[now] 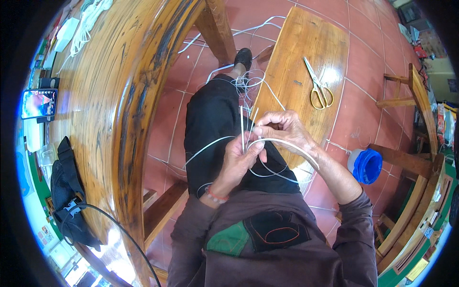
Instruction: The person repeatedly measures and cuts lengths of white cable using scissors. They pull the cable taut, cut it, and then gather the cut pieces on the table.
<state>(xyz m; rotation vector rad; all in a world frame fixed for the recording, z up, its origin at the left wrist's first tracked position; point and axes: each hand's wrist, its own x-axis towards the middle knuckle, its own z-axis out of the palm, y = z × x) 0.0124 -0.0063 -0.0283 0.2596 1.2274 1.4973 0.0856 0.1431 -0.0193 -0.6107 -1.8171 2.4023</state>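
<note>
Over my lap, my left hand point(234, 157) is closed around several thin, stiff white strands point(242, 122), whose ends stick up past the fingers. My right hand point(287, 129) meets it from the right, thumb and forefinger pinched on a strand beside the left fingertips. One pale strand point(296, 147) arcs from between the hands toward my right wrist. Others loop down across my black trousers. What exactly lies between the fingertips is partly hidden. A tangle of thin strands point(248, 85) lies beyond my hands, near my foot.
Scissors point(321, 95) with cream handles lie on the wooden bench point(291, 62) ahead. On the left stands a large wooden table point(103, 95) bearing a lit phone point(39, 104), a black strap bag point(69, 191) and a white cord bundle point(91, 21). A blue tub point(367, 166) sits right, near wooden chairs.
</note>
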